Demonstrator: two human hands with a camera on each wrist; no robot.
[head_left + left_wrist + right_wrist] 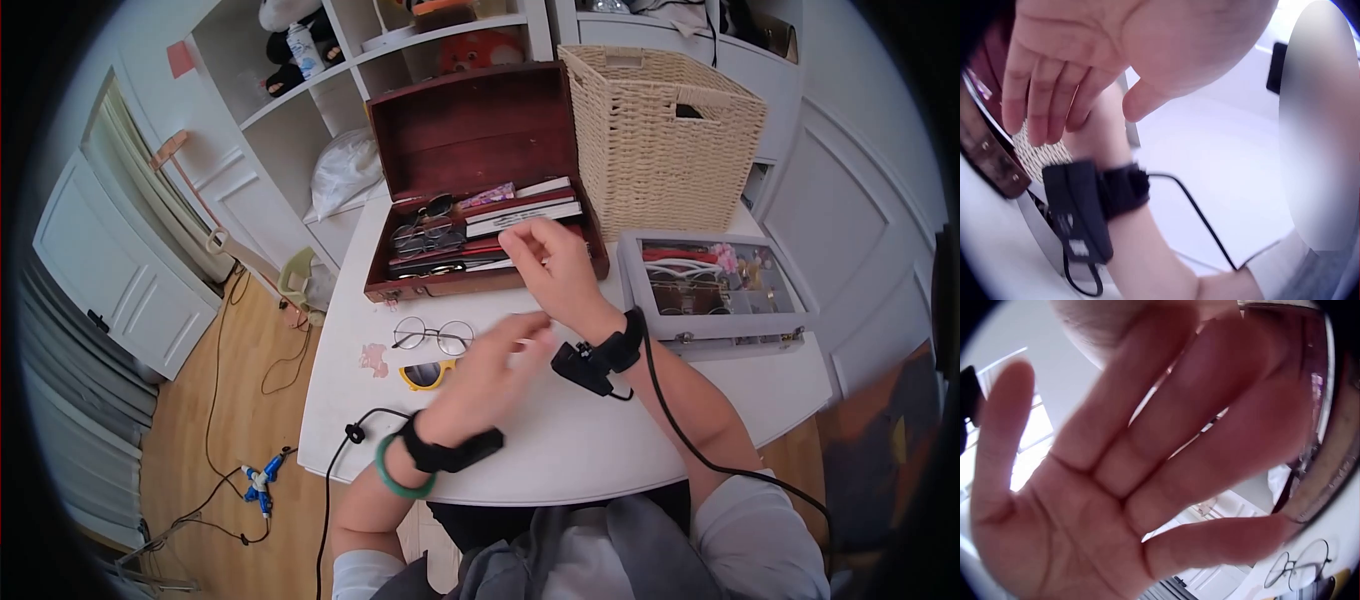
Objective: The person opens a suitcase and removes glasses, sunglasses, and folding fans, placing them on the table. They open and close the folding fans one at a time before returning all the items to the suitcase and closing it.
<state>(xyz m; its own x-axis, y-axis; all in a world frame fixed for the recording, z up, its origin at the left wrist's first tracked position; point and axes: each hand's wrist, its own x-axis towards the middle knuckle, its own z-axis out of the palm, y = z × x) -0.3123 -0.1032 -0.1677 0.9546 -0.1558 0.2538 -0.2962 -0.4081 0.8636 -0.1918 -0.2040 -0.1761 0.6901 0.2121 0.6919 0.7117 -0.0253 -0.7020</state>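
Head view, hands [485, 385] above table [620, 450], right wrist view, spread fingers [1222, 450]

Here on the table [590, 455], the chest [475, 130] sits left of the wicker basket [655, 160] and storage box [735, 324]; eyeglasses [432, 332] before the chest, sunglasses [424, 375] just before them.

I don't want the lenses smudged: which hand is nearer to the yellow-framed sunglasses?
Left. The left hand is just right of the yellow-framed sunglasses; the right hand is farther off, by the open dark-red box.
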